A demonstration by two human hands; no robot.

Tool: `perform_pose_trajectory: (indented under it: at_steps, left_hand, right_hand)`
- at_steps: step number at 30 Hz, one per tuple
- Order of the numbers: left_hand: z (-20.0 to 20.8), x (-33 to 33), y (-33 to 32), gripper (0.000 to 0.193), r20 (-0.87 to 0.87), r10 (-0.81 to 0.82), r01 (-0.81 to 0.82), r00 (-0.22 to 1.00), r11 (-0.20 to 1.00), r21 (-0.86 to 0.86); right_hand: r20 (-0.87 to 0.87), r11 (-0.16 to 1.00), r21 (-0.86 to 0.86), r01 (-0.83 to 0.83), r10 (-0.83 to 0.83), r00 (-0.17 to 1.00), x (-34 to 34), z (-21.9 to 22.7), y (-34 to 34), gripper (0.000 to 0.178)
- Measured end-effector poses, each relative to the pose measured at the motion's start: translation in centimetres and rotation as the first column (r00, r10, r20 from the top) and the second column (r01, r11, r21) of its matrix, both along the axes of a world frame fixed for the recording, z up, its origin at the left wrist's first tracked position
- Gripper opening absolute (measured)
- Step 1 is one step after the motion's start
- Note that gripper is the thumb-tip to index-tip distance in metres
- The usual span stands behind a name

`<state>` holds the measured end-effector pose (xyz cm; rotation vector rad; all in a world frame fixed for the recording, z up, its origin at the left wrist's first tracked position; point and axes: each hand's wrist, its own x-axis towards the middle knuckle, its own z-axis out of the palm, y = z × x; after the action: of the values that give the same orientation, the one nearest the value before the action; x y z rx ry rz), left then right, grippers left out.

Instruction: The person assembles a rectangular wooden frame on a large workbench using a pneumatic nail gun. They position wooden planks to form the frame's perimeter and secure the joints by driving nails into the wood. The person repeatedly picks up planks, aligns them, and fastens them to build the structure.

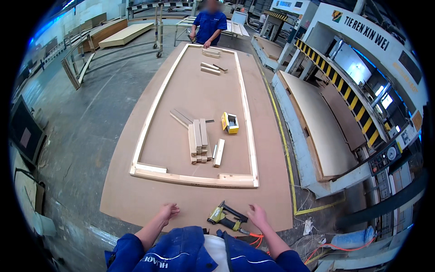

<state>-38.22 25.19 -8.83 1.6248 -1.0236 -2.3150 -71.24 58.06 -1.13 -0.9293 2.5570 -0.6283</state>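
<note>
My left hand [169, 211] hovers over the near part of the brown board [122, 195], fingers loosely bent and apart, with nothing in it. My right hand [257, 215] is just right of a green and black nail gun [222, 216], its fingers loosely curled and holding nothing I can see. The nail gun lies on the board between my hands, with an orange air hose [256, 235] at its end. Beyond my hands lies a long rectangular wooden frame [195, 179], with short blocks at its two near corners.
Inside the frame are stacked wood blocks [199, 140], a loose block [219, 153] and a yellow box [230, 123] of fasteners. More wood pieces [210, 69] lie farther off. A co-worker [210, 22] stands at the far end. A large press [344, 95] stands right; a metal rack [122, 63] left.
</note>
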Motion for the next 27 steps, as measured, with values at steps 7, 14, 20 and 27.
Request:
perform_pose_trajectory:
  at_steps: [7,14,20,27]
  left_hand:
    - [-0.8,9.9,3.0,0.026,0.120,0.176,-0.178,0.977,0.984,0.007]
    - [-0.4,19.8,4.1,0.017,0.154,0.441,-0.435,0.884,0.897,-0.072]
    - [-1.3,20.5,2.2,0.017,0.199,0.233,-0.191,0.952,0.959,-0.208]
    - [-1.3,18.1,-4.7,0.022,0.106,0.207,-0.200,0.973,0.977,-0.079]
  right_hand:
    - [-0.235,0.823,-0.043,-0.567,0.543,0.806,1.1,-4.3,-23.7,0.065]
    - [-0.053,0.778,0.195,-0.598,0.617,0.785,2.8,-7.8,-29.4,0.051]
    - [-0.070,0.744,0.310,-0.592,0.639,0.766,2.8,-4.5,-31.0,0.039]
    - [-0.166,0.766,0.174,-0.619,0.642,0.748,3.4,11.6,-31.2,0.046]
